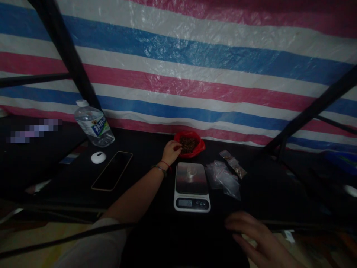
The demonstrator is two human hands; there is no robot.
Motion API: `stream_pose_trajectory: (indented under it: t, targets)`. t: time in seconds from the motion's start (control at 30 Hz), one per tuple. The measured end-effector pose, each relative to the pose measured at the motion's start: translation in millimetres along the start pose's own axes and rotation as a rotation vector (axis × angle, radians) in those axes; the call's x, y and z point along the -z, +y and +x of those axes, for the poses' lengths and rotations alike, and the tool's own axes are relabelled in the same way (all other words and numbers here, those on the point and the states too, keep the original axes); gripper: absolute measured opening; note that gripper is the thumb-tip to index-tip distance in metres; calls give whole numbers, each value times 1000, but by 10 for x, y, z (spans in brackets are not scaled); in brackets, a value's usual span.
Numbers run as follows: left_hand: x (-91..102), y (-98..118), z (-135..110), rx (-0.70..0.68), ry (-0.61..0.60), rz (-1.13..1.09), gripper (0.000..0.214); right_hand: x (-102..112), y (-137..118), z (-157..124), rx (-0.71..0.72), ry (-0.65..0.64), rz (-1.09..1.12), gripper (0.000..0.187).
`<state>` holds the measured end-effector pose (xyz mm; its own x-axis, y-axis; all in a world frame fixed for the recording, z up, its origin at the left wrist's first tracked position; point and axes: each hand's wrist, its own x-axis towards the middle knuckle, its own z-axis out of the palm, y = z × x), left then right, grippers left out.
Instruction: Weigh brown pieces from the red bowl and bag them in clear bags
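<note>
My left hand (172, 152) reaches to the near left edge of a red plastic bag (200, 147) with its mouth folded open. Brown, dried-looking bits (188, 144) fill the bag. The thumb and fingers are pinched together there; what they hold, if anything, is too small to make out. In front of the bag sits a white kitchen scale (192, 188), its display reading what looks like 26. Something small and clear, or a reflection, shows on its plate. My right hand (252, 234), slightly blurred, hovers by the table's front edge with fingers apart, holding nothing.
Clear zip bags (224, 180) lie right of the scale, beside filled small bags (233, 164). On the left are a phone (113, 171), a white rounded case (98, 158) and a water bottle (95, 124). Dark metal posts (69, 56) and a striped plastic sheet (181, 82) stand behind.
</note>
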<state>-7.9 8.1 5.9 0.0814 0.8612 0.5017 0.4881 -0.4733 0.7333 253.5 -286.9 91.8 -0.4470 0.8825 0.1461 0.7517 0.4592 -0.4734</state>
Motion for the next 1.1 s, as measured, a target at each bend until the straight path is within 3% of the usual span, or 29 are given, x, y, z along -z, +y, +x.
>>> stream_pose_trajectory:
  t: [0.07,0.13,0.27,0.37,0.47,0.6,0.7,0.8,0.9,1.0,1.1]
  targets:
    - [-9,-44,29,-16,68,59,11,82,-45,524,119,-23,6,33]
    - [-32,-96,52,-13,63,59,12,115,20,1019,180,-17,-39,35]
    - [-100,-169,62,4,7,39,22,-80,266,1688,216,-23,-111,58]
    - [-131,-183,44,-3,-10,65,35,-335,380,1852,209,-63,-92,45]
    - [-121,-183,25,-9,-18,83,41,-464,423,1907,200,1,-15,38]
    - [-54,-140,15,19,0,141,38,-373,535,2201,166,245,114,38]
    - [-5,-29,14,-33,30,255,37,-318,716,2589,56,352,161,51]
    - [-22,106,20,-229,-34,327,42,-365,915,2892,-47,294,159,43]
    - [-98,164,36,-334,-251,318,40,-412,1069,2974,-23,196,43,33]
    - [-151,126,69,-248,-322,351,37,-380,1169,2892,-9,150,-101,37]
    - [-136,62,109,-128,-269,245,24,-301,1226,2794,-21,132,-227,38]
